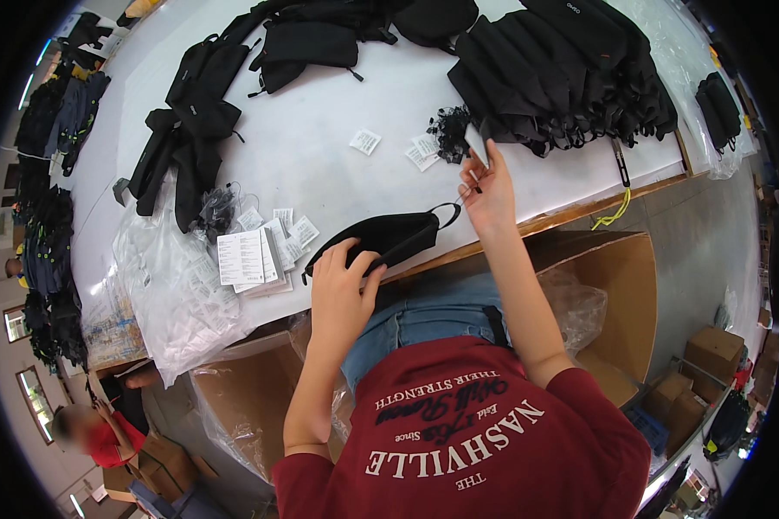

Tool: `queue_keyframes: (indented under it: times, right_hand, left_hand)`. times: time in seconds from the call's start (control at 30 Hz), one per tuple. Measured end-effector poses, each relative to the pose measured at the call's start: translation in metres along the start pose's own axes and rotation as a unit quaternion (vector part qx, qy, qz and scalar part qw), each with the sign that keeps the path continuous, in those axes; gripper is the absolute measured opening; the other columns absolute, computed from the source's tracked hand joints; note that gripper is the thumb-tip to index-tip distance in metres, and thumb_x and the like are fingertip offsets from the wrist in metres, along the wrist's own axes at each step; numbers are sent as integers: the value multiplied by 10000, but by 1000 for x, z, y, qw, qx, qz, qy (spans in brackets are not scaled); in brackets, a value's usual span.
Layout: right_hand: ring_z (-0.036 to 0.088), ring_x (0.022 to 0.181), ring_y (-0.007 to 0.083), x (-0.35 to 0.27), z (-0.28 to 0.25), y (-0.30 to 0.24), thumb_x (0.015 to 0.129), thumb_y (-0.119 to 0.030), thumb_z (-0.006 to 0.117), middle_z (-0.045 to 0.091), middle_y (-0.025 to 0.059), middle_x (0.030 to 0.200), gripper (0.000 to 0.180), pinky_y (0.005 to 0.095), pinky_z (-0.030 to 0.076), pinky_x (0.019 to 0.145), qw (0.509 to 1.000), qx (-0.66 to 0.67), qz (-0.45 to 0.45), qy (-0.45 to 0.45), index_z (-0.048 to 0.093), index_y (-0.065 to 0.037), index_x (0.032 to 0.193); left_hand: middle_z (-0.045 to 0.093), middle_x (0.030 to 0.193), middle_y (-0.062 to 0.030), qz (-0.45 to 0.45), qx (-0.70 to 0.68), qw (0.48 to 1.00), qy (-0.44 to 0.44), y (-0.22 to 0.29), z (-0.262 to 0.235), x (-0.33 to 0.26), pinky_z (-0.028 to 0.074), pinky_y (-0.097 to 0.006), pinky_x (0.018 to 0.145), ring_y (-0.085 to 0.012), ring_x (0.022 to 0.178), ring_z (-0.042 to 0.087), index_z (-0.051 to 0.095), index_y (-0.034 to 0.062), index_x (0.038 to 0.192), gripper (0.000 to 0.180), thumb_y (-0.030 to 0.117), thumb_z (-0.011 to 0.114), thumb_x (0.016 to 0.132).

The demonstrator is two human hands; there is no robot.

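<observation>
The left hand [344, 281] grips the near rim of one black pouch [398, 238], fingers over its mouth; the pouch lies right under and to the right of that hand, at the table's front edge, its loop end pointing toward the right hand [486, 192]. The right hand is raised beyond the pouch and pinches one small card [476, 144] between thumb and fingers. Just beside that card sits one tangle of black cords [448, 136], between the hand and a big heap of black pouches [563, 78] too overlapped to count. Left of the tangle are one lone white label [365, 141] and at least two overlapping white labels [422, 153]. Close to the left hand, two side-by-side stacks of white cards [244, 259] take up the table [312, 130] on that side, with at least three labels behind them and a crumpled clear plastic bag [177, 294] farther left. Below the table edge stand two cardboard boxes [627, 303]; another person [117, 437] is at far left
</observation>
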State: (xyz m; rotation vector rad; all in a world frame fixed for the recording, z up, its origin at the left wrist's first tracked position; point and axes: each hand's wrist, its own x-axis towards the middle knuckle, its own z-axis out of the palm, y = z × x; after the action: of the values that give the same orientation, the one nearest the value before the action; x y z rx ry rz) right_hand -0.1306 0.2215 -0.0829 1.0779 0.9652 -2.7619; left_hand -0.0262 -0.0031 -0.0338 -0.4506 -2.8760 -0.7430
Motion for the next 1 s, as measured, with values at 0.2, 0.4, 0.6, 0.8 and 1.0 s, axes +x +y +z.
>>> queue_keyframes:
  times: [0.2,0.4,0.6,0.8,1.0]
  right_hand:
    - [279,421,76,-7,6,21,927,-372,588,312,-55,482,366,233,199,429,990,-108,-86,19,524,-114,676]
    - [270,443,45,0,-8,-6,885,-255,682,293,-53,486,450,258,191,441,915,-268,-291,-82,446,-99,535]
    - [532,483,266,-66,28,-3,757,-301,728,572,78,535,222,341,385,470,502,-650,-432,-372,688,-97,679]
    - [594,534,274,-57,30,17,794,-428,647,596,90,558,319,366,445,527,281,-767,-387,-427,716,-117,772]
    - [603,571,279,-56,21,7,779,-377,678,587,90,559,263,370,452,562,270,-733,-392,-486,672,-114,763]
  left_hand:
    - [601,998,-86,-38,-47,997,-41,3,2,-7,401,-400,874,-286,998,547,634,67,941,164,154,673,807]
    - [577,1141,-103,-46,-28,998,22,2,-5,-10,358,-402,944,-294,1110,518,639,79,943,171,118,688,785]
    - [481,1326,-145,-35,-105,991,80,-4,8,-19,312,-449,992,-327,1192,488,617,81,1016,286,87,724,751]
    - [655,955,-44,22,-76,994,76,-7,11,-16,386,-351,863,-226,978,570,621,68,997,271,63,734,751]
    - [648,853,-71,-13,-181,983,28,-24,-4,-3,427,-341,763,-238,820,587,640,41,875,96,93,681,805]
